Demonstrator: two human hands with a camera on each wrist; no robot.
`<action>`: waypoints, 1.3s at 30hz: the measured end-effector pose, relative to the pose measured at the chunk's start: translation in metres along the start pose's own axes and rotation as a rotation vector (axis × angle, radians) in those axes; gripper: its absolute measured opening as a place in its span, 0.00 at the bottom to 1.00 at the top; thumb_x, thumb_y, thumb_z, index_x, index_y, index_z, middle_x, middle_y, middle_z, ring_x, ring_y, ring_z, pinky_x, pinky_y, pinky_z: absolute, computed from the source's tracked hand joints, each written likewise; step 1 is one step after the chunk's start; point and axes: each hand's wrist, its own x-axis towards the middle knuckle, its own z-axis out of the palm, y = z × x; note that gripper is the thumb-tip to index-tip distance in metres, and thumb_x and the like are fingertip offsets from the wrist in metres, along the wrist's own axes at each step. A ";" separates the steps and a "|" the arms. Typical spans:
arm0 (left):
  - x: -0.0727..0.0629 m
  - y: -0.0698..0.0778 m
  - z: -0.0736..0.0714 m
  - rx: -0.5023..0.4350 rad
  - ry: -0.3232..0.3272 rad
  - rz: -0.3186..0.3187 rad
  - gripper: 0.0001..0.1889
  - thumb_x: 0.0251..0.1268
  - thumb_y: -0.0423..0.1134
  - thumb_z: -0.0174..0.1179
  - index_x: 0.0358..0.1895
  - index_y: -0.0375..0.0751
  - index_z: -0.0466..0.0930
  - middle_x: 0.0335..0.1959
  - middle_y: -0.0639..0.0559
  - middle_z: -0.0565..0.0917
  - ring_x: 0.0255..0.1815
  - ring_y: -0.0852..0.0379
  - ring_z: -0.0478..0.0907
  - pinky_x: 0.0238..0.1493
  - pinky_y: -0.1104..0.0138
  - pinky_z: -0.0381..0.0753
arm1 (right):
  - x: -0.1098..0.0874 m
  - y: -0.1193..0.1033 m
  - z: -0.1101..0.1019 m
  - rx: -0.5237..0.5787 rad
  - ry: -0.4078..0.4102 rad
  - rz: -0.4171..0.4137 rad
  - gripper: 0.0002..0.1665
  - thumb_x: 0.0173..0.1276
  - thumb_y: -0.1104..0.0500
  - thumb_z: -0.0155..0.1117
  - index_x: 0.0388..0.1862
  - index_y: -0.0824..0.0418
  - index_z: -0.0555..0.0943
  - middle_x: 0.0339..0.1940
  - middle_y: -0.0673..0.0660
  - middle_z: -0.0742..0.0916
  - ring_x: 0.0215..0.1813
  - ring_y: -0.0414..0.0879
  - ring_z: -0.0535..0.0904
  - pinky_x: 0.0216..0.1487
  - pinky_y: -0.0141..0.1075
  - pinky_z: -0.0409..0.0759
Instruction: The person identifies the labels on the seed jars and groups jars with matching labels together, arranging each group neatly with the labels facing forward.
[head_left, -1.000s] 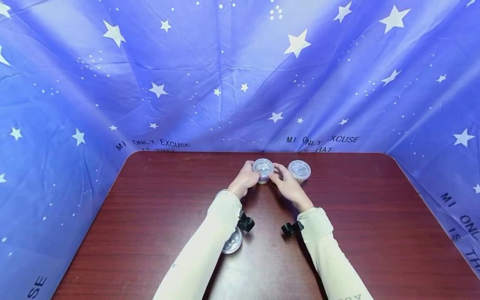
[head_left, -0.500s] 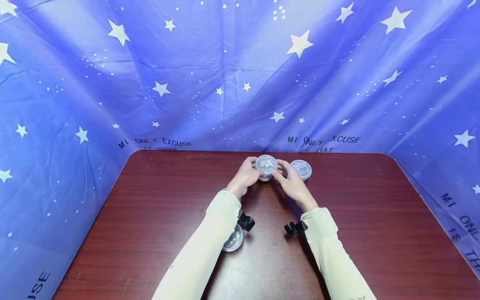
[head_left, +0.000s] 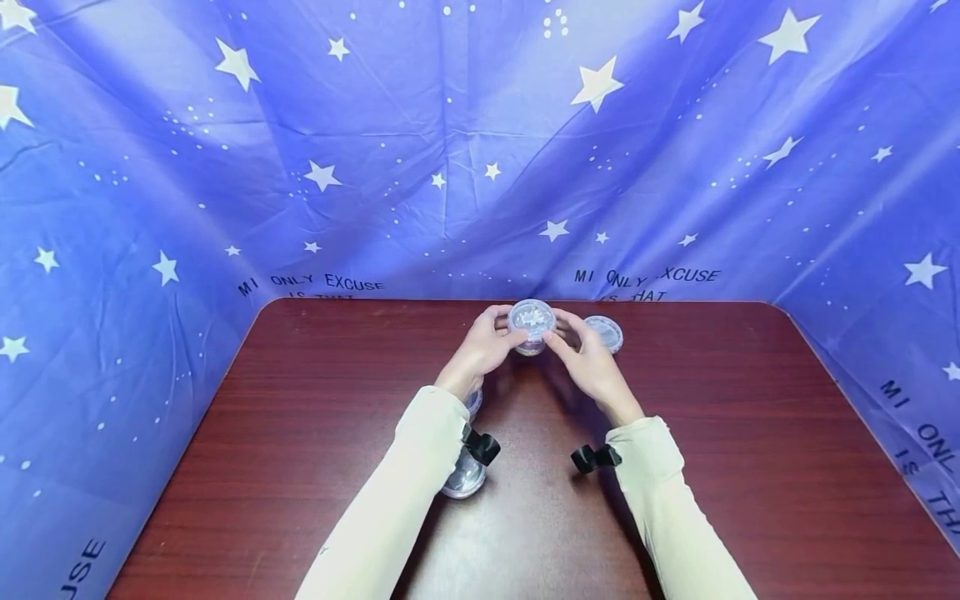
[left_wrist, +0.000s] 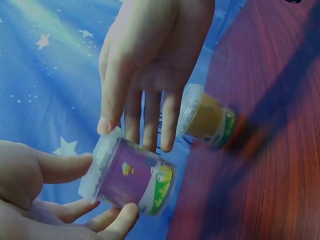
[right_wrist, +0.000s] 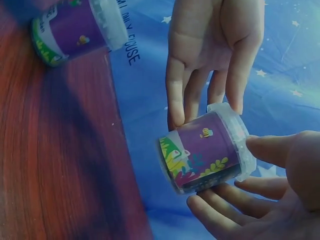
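Between both hands is a small lidded plastic tub [head_left: 531, 321] with a clear lid and a purple label showing a bee, green grass and leaves. In the left wrist view the tub [left_wrist: 137, 175] lies on its side across the picture. My left hand [head_left: 480, 343] grips its left side, thumb at the lid and fingers under the body. On the other side my right hand [head_left: 592, 362] holds it, with the thumb on the lid's edge [right_wrist: 245, 145] and fingers along the body. The tub is over the far edge of the table, above the tabletop.
A second tub [head_left: 603, 333], with an orange-brown body [left_wrist: 207, 120] in the left wrist view, stands right behind my right hand. Two more tubs, one at the front [head_left: 465, 479] and one farther back [head_left: 474, 402], are partly hidden by my left sleeve. A starry blue curtain [head_left: 450, 150] surrounds the table [head_left: 750, 433].
Both hands have lifted the tub slightly and moved it farther away. My left forearm has shifted a little left, showing more of the tub behind it.
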 end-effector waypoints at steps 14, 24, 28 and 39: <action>-0.026 0.010 -0.014 -0.012 -0.008 0.044 0.25 0.68 0.38 0.63 0.66 0.38 0.71 0.59 0.40 0.80 0.60 0.47 0.78 0.63 0.58 0.76 | -0.015 -0.019 0.002 0.084 0.041 -0.035 0.26 0.76 0.58 0.58 0.69 0.67 0.70 0.61 0.67 0.80 0.59 0.50 0.77 0.59 0.31 0.76; -0.044 0.010 -0.021 -0.061 -0.021 0.065 0.26 0.68 0.42 0.64 0.65 0.36 0.71 0.56 0.38 0.81 0.57 0.47 0.80 0.63 0.57 0.76 | -0.029 -0.030 0.006 0.176 0.047 -0.088 0.23 0.75 0.61 0.58 0.65 0.69 0.71 0.55 0.67 0.81 0.49 0.37 0.79 0.54 0.31 0.81; -0.054 0.010 -0.024 -0.057 -0.018 0.071 0.26 0.67 0.43 0.64 0.65 0.38 0.71 0.56 0.40 0.80 0.57 0.48 0.79 0.64 0.55 0.75 | -0.034 -0.033 0.009 0.200 0.047 -0.092 0.23 0.75 0.62 0.58 0.65 0.69 0.71 0.53 0.66 0.81 0.48 0.38 0.80 0.54 0.33 0.82; -0.073 0.004 -0.029 -0.057 0.000 0.077 0.26 0.66 0.47 0.65 0.63 0.42 0.73 0.54 0.44 0.80 0.54 0.52 0.79 0.60 0.57 0.75 | -0.047 -0.042 0.016 0.206 0.033 -0.076 0.22 0.75 0.61 0.59 0.64 0.68 0.72 0.54 0.66 0.81 0.49 0.40 0.80 0.52 0.32 0.82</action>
